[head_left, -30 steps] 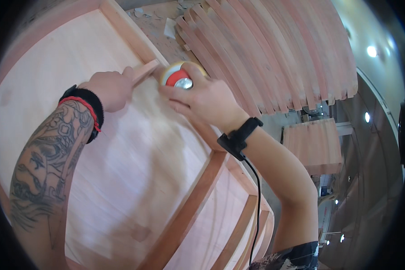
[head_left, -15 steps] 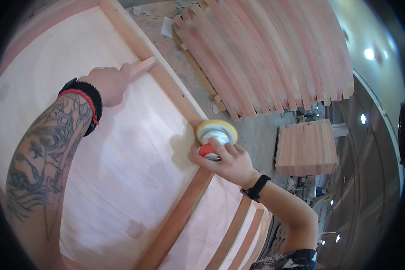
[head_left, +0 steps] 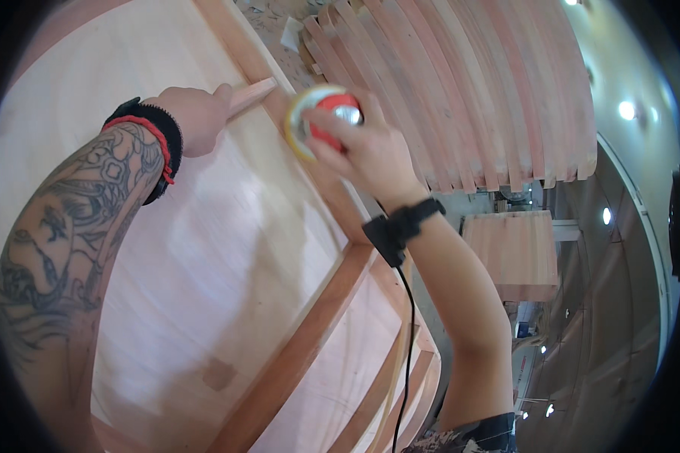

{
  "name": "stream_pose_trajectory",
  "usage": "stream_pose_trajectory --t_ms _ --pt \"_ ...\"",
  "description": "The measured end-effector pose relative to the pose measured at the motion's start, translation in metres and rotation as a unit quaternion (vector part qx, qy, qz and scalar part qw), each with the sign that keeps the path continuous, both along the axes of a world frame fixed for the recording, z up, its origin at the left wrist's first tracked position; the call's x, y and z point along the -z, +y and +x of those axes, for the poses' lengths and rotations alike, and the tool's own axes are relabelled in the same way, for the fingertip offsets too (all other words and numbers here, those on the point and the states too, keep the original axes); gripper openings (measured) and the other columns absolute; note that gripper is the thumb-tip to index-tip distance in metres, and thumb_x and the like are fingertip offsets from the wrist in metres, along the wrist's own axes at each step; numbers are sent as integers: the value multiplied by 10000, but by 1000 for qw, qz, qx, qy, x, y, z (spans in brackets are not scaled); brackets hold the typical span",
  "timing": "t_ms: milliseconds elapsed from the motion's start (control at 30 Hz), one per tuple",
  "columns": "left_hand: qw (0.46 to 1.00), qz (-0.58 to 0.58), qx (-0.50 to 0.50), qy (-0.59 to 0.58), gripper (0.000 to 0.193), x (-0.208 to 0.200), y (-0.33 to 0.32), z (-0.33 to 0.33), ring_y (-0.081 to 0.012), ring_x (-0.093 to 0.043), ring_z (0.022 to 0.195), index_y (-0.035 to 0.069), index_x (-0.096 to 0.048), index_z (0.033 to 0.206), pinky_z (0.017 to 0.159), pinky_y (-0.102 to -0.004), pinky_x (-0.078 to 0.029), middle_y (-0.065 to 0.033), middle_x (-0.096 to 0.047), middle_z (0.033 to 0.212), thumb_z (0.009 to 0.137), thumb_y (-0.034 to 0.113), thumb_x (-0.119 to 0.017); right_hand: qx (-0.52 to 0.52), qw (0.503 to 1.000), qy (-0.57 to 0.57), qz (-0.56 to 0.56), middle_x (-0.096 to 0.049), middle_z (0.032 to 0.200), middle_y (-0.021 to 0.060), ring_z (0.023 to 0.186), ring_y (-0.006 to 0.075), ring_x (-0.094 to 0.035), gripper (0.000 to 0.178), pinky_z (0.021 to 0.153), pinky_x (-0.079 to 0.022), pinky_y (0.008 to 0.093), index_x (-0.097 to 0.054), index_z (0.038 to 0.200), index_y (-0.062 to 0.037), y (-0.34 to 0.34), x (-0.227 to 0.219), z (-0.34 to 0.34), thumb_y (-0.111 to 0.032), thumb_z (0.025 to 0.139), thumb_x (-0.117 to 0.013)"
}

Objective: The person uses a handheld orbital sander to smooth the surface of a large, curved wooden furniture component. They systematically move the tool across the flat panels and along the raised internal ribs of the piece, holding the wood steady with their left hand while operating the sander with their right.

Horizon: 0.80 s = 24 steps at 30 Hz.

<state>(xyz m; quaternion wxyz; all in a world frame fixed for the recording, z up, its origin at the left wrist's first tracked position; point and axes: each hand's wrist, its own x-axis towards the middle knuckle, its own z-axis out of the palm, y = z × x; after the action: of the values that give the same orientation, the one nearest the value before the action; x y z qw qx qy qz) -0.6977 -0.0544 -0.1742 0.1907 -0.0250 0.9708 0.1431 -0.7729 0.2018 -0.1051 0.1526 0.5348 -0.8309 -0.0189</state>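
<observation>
Two bare hands at a large wood frame (head_left: 340,208), with a pale panel (head_left: 174,226) between its sides. At the upper part of the frame's right edge, a crossbar (head_left: 253,95), gripped in the left hand (head_left: 196,121): fingers bent and clamped on it, thumb lying along the wood toward the edge, fingertips out of sight. Just to the right, over that same edge, a round sander (head_left: 332,102), red and white, with a shiny top and a yellow-rimmed pad; held tilted, pad side toward the frame. Around its body, the right hand (head_left: 374,155), fingers spread but clamped on it. Too blurred to tell touching from just apart at the edge.

On the left wrist, a black band (head_left: 175,140) and a red cord (head_left: 161,141), above a forearm (head_left: 60,234) with dark line tattoos. On the right wrist, a black strap (head_left: 423,214) with a small box (head_left: 385,241) and a cable (head_left: 409,340) hanging from it; past the elbow, a patterned sleeve (head_left: 461,436).

From the frame's right edge toward its lower side, a thick divider (head_left: 295,351); beyond it, near the lower right corner, thinner bars (head_left: 378,392). On the panel, left of the divider, a darker patch (head_left: 220,373). Outside the right edge, a big stack of boards (head_left: 461,90); farther off, a smaller stack (head_left: 510,249).
</observation>
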Motion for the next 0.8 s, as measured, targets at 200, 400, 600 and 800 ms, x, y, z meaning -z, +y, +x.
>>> stream_pose_trajectory --t_ms 200,400,600,800 --pt "1000 13 16 -7 487 2 0 -2 -379 -730 982 -36 -419 1385 841 -477 -582 -217 -729 1063 938 85 -569 31 997 -61 -22 -610 1186 187 809 339 -730 337 711 -634 415 -734 1202 -314 2 -2 -7 -401 877 -745" --pt "1000 17 5 7 508 3 -7 6 -401 -723 966 -45 -400 1392 825 -485 -575 -233 -725 1038 915 45 -550 73 993 -90 -6 -598 1219 176 897 336 -721 378 781 -633 436 -735 1205 -319 69 -11 24 -342 832 -786" --pt "999 -5 35 17 481 16 -3 -5 -421 -713 936 -107 -390 1342 786 -495 -551 -279 -707 989 904 14 -550 143 984 -95 -37 -575 1294 208 972 394 -701 437 859 -608 463 -719 1241 -291 155 -4 39 -323 815 -812" --pt "1000 -1 12 25 442 22 -4 -6 -442 -685 966 -91 -383 1339 828 -502 -535 -290 -687 1013 937 23 -527 256 957 -132 -39 -559 1324 251 980 434 -693 436 854 -599 469 -704 1257 -239 247 -8 82 -298 836 -801"
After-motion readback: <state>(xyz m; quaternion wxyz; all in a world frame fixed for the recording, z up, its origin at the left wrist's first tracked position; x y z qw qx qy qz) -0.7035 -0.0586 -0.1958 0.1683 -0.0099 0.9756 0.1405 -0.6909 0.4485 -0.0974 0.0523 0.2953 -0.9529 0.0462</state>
